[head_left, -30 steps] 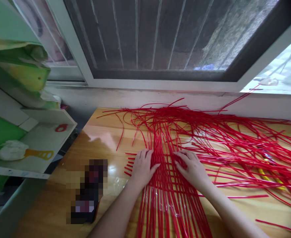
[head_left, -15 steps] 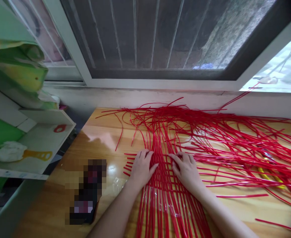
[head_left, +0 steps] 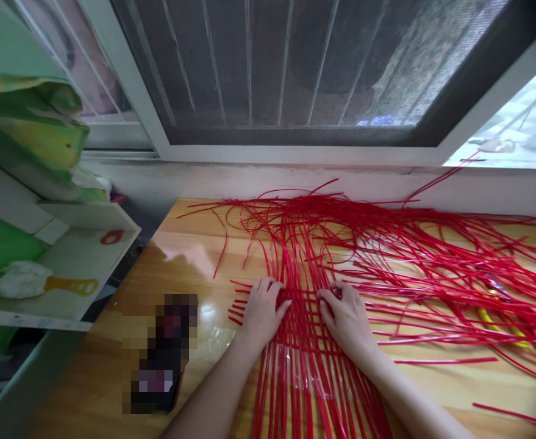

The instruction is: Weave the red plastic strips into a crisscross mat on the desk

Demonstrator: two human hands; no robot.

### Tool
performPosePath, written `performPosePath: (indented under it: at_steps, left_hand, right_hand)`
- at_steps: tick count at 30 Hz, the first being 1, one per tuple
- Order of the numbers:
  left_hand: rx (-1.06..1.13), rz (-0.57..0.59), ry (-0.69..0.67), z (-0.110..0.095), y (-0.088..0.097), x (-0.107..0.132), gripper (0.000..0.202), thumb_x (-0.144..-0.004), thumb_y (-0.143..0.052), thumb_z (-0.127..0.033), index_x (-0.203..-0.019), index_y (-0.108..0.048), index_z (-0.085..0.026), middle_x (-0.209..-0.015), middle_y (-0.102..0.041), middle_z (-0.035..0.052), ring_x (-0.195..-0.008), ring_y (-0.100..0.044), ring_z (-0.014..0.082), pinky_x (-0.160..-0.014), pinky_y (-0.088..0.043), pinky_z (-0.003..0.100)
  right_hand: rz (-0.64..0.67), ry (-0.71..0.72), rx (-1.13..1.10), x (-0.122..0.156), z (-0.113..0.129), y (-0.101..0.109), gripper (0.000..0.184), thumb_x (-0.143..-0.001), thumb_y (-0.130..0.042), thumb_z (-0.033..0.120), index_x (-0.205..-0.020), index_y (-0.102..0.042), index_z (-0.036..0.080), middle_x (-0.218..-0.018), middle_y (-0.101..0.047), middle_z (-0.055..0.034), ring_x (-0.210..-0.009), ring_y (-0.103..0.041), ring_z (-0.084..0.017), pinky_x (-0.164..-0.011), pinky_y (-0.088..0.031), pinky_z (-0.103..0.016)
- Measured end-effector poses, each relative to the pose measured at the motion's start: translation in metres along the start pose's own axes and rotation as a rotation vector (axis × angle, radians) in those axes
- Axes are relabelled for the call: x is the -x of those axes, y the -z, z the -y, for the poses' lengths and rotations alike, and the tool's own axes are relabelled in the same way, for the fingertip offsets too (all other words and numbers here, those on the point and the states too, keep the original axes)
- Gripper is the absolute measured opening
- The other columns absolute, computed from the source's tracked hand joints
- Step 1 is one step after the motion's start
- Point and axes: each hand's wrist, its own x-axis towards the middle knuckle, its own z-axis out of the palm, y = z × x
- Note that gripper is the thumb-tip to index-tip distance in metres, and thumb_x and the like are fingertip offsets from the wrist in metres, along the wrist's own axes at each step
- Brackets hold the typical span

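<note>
— pressing flat at centre frame, the left hand (head_left: 261, 311) pins the woven red plastic strips (head_left: 302, 317) on the table (head_left: 112, 372); the right hand (head_left: 347, 317) pinches a crossing strip.
— risk: loose strands at right could snag, or the weave slide apart.

Dark object (head_left: 162, 353) left of the left hand (head_left: 261, 311): pixelated, unidentifiable. Red strips (head_left: 308, 390) run off the bottom edge below both hands. Yellow item (head_left: 500, 323), well right of the right hand (head_left: 347, 317), mostly buried under strips.
</note>
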Motion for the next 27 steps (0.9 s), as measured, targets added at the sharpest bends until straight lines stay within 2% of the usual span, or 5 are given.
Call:
performPosePath:
  at_steps: [4,9,16,22,27]
  left_hand:
    - [0.010,-0.006,-0.012,0.001,-0.002,0.001,0.021,-0.078,-0.054,-0.027,-0.098,-0.052,-0.021,-0.103,-0.050,0.0046,-0.101,-0.044,0.0193,-0.090,-0.038,0.037]
    - [-0.018,-0.020,-0.003,0.000,-0.003,0.004,0.023,-0.079,-0.052,-0.029,-0.100,-0.051,-0.021,-0.105,-0.049,0.0053,-0.102,-0.043,0.0203,-0.091,-0.038,0.038]
    - [-0.032,-0.018,-0.004,0.001,-0.003,0.004,0.022,-0.079,-0.052,-0.029,-0.100,-0.050,-0.021,-0.104,-0.049,0.0050,-0.100,-0.044,0.0202,-0.089,-0.038,0.039]
    - [-0.036,-0.008,-0.003,0.000,-0.003,0.004,0.023,-0.079,-0.052,-0.030,-0.100,-0.051,-0.021,-0.104,-0.048,0.0054,-0.101,-0.043,0.0205,-0.090,-0.038,0.039]
    - [-0.035,-0.009,0.005,0.000,-0.004,0.003,0.024,-0.079,-0.053,-0.029,-0.101,-0.050,-0.020,-0.104,-0.049,0.0053,-0.101,-0.043,0.0205,-0.090,-0.037,0.039]
  right_hand:
    - [-0.003,-0.010,0.004,0.002,-0.003,0.000,0.019,-0.082,-0.043,0.025,-0.092,-0.058,0.018,-0.098,-0.047,-0.0103,-0.089,-0.046,-0.023,-0.076,-0.040,-0.037]
    - [-0.022,-0.051,0.078,-0.001,-0.020,0.002,0.021,-0.085,-0.038,0.024,-0.097,-0.053,0.015,-0.093,-0.055,-0.0095,-0.087,-0.047,-0.022,-0.078,-0.037,-0.035]
    - [0.058,-0.125,0.262,-0.007,-0.032,0.007,0.021,-0.085,-0.043,0.033,-0.083,-0.056,0.016,-0.079,-0.057,-0.0071,-0.078,-0.047,-0.022,-0.069,-0.033,-0.032]
    - [0.061,-0.059,0.315,-0.012,-0.035,0.012,0.028,-0.086,-0.040,0.035,-0.076,-0.059,0.017,-0.074,-0.054,-0.0071,-0.074,-0.044,-0.021,-0.068,-0.031,-0.031]
    - [0.054,-0.060,0.322,-0.012,-0.045,0.016,0.028,-0.085,-0.043,0.037,-0.073,-0.059,0.017,-0.073,-0.053,-0.0067,-0.072,-0.043,-0.020,-0.066,-0.031,-0.031]
